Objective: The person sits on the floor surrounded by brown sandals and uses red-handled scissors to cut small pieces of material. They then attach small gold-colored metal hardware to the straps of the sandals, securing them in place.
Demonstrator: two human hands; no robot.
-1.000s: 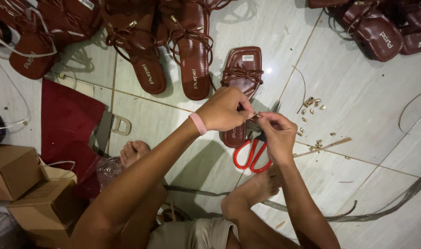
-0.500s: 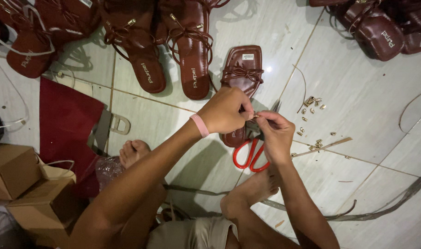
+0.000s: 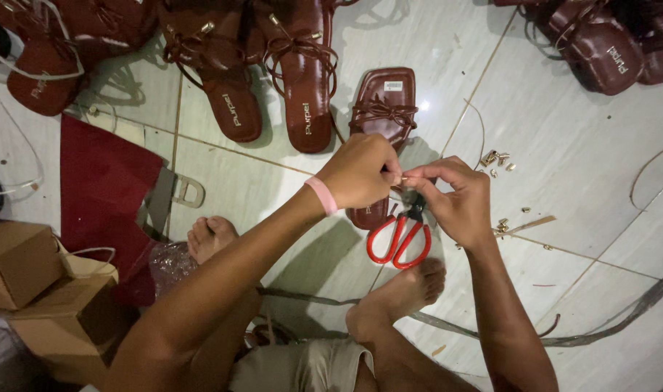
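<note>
Your left hand [image 3: 360, 170] and right hand [image 3: 455, 199] meet fingertip to fingertip, pinching what looks like a thin strap end above the brown sandal [image 3: 381, 116]. Red-handled scissors [image 3: 400, 236] lie at six o'clock from your hands, on the floor.

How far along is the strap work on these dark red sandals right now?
Done, by the look of it: several dark red strappy sandals lie with laces tied. In hand: the left hand and right hand pinch something small between the fingertips, above the square-toed dark red sandal; red-handled scissors lie below. Left: small gold metal tips lie loose on the tile floor.
</note>
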